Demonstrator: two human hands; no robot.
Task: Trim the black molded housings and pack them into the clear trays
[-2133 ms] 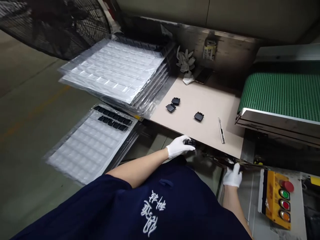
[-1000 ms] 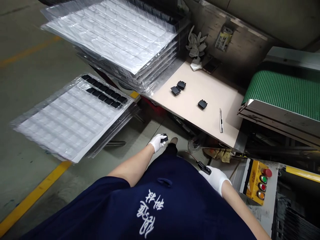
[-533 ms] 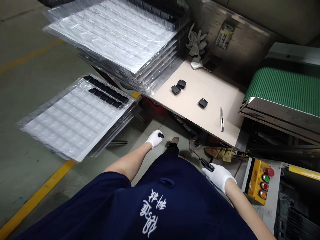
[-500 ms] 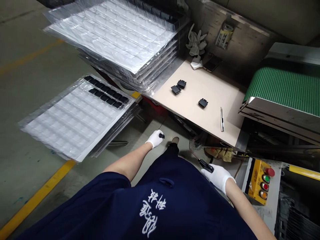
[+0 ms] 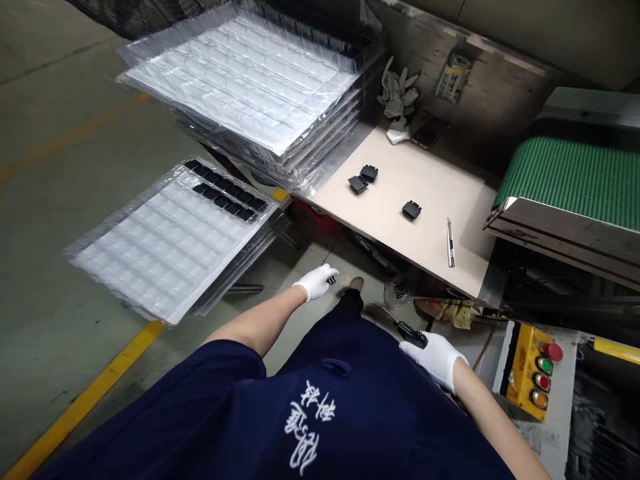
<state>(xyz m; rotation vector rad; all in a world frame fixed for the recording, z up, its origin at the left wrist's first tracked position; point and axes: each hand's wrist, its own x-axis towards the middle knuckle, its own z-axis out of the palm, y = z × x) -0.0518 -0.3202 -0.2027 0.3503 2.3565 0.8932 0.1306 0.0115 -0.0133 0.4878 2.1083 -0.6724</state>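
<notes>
Holding one small black part (image 5: 331,281) in closed fingers, your gloved left hand (image 5: 315,283) hangs low, in front of the counter (image 5: 430,233). Your gloved right hand (image 5: 436,357) grips one black-handled tool (image 5: 411,334) at your side. Three black parts lie on the counter: two touching (image 5: 363,179), one (image 5: 411,209) apart. One pen (image 5: 450,243) lies to their right. The lower clear tray (image 5: 165,243) carries two rows of black parts along its far edge.
</notes>
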